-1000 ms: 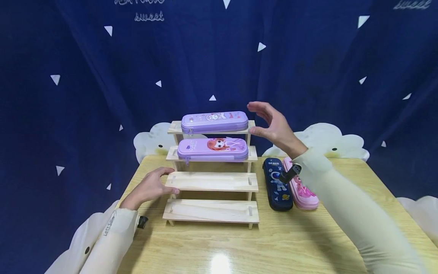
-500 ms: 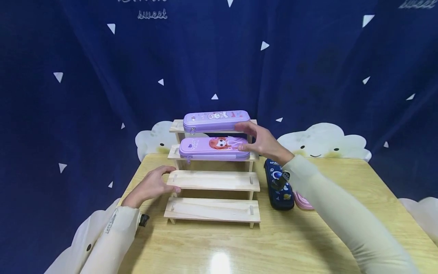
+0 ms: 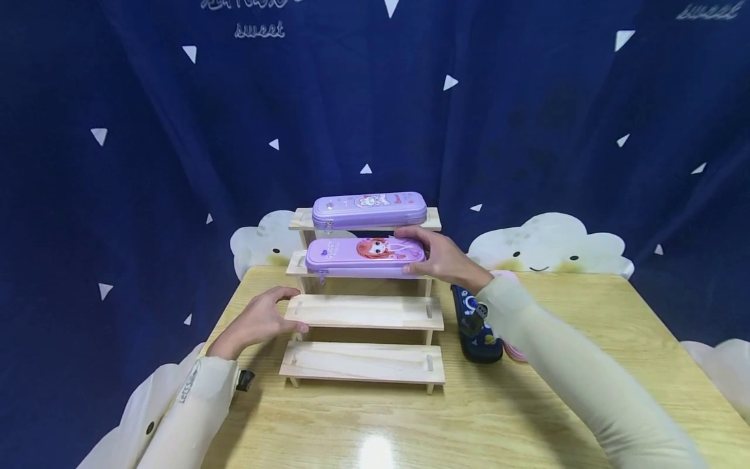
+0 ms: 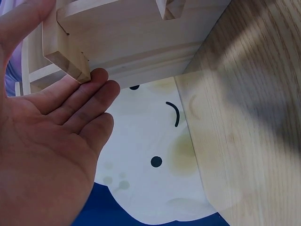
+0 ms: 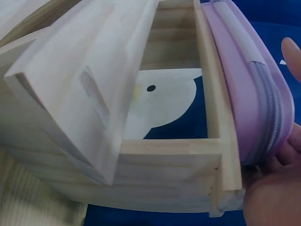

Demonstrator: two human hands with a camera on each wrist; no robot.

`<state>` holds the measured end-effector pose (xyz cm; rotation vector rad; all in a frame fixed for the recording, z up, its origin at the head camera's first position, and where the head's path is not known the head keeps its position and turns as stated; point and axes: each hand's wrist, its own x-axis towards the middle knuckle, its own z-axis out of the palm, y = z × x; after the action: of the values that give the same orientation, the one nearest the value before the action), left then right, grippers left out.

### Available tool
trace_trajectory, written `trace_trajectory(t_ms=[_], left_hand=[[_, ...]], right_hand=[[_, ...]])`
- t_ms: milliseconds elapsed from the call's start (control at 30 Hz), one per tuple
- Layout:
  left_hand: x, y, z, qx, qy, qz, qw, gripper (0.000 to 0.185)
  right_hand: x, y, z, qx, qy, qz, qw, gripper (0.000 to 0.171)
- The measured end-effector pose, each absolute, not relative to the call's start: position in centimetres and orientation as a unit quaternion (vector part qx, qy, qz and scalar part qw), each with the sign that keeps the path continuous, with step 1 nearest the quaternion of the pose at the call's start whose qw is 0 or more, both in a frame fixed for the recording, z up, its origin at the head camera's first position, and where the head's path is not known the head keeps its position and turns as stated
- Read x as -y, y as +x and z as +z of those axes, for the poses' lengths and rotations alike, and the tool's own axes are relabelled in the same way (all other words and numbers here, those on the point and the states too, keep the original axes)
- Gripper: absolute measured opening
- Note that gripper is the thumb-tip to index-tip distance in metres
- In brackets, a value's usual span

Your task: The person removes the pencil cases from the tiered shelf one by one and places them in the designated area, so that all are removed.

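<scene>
A four-tier wooden rack [image 3: 363, 311] stands on the table in the head view. My left hand [image 3: 262, 320] grips the left end of its third tier down, thumb at the front edge and fingers behind. In the left wrist view the fingers [image 4: 96, 101] touch the rack's wood. On the second tier lies a purple pencil case [image 3: 346, 254] with a red-haired girl on its lid. My right hand [image 3: 439, 257] holds that case's right end, thumb in front and fingers behind. Above it, a lilac pencil case [image 3: 351, 210] with a white cartoon figure lies on the top tier.
Right of the rack lie a dark blue space pencil case [image 3: 482, 348] and a pink pencil case [image 3: 515, 352], both partly hidden by the right sleeve [image 3: 562, 355]. A dark blue curtain [image 3: 527, 117] with white triangles and clouds hangs behind the table [image 3: 328, 423].
My right hand has moved left and down from beside the top tier to the right end of the purple case on the second tier. The left hand has stayed on the rack.
</scene>
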<state>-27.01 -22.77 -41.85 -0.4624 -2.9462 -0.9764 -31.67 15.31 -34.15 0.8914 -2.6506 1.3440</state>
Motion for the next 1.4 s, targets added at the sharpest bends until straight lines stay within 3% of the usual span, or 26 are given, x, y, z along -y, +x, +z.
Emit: trace_trajectory(t_ms=[167, 733, 900, 1400], left_hand=[[22.7, -26.9, -41.9, 0.940, -0.145, -0.309, -0.002, 0.087], [22.8, -27.1, -42.0, 0.939, -0.146, -0.310, -0.005, 0.090], [22.8, -27.1, -41.9, 0.940, -0.147, -0.308, -0.003, 0.092], [22.9, -27.0, -41.9, 0.938, -0.144, -0.316, -0.008, 0.094]], right_hand=[[-15.4, -31.7, -34.3, 0.857, 0.286, 0.428, 0.005, 0.072], [-15.8, -31.9, -33.9, 0.847, 0.273, 0.436, -0.137, 0.091], [-15.8, -32.0, -33.9, 0.850, 0.263, 0.438, -0.129, 0.090], [-15.5, -29.1, -34.8, 0.839, 0.246, 0.485, -0.029, 0.079]])
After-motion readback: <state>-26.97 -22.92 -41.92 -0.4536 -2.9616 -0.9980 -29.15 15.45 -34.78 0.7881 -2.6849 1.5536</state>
